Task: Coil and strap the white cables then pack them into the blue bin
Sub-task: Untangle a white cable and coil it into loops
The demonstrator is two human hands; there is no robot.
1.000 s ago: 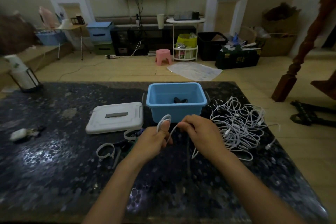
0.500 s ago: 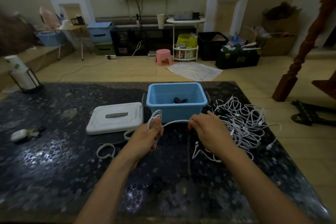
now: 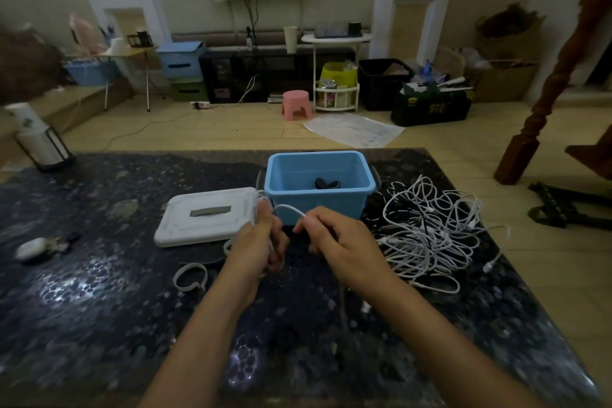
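In front of the blue bin, my left hand grips a white cable looped round its fingers. My right hand pinches the same cable a short way along, and a short arc of it spans the gap between the hands. A tangled pile of white cables lies on the dark table right of the bin. Inside the bin sits a small dark object. White strap loops lie on the table left of my left wrist.
The bin's white lid lies flat to its left. A small white gadget rests near the table's left edge, and a paper roll in a black holder stands at the far left corner. Black cords lie beside the white pile.
My right hand drew in toward the left, shortening the cable span between them. The left hand kept its loops and shifted slightly. The trailing cable below my right hand is no longer visible.
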